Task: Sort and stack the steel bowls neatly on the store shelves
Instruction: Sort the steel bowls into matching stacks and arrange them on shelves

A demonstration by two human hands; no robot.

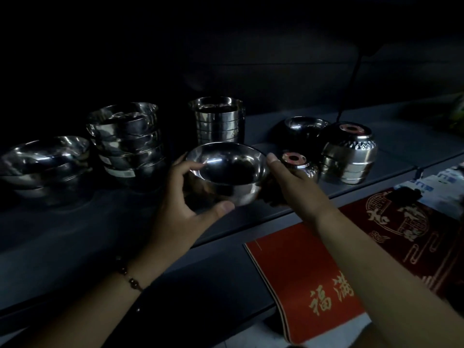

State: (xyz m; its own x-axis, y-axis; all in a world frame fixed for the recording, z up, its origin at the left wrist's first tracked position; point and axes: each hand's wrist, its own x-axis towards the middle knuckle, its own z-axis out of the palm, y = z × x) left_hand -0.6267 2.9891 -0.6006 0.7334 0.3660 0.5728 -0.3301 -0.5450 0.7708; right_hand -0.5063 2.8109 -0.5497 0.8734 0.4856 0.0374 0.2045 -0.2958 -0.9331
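At nine o'clock, a low stack of wide bowls (44,163) is sitting on the dark shelf (75,227). Just to its right, toward ten o'clock, a taller stack of rounded bowls (126,141) is leaning a little, its top bowl tilted.

Your left hand (180,209) is reaching in from seven o'clock, a bead bracelet (129,275) circling the wrist. Its thumb is pressing the near wall of the bowl (226,172) and its fingers are curling around the far left rim, so it is gripping that bowl. The bowl is sitting upright at the centre, mouth up, low over the shelf front; you cannot tell whether its base is touching the shelf.

Behind it, at twelve o'clock, a straight-sided stack (217,119) is standing upright.

Your right hand (296,184) is coming in from five o'clock, thumb on the bowl's right rim, fingers hidden behind and beneath it, so it is clamping the same bowl.

Just beside that hand, a small upturned bowl (301,163) is showing a red ring on its base. At two o'clock, a single bowl (305,125) is lying near a stack of upturned bowls (349,153).

Below, at four o'clock, red packets (308,280) with gold characters are lying on a lower shelf.
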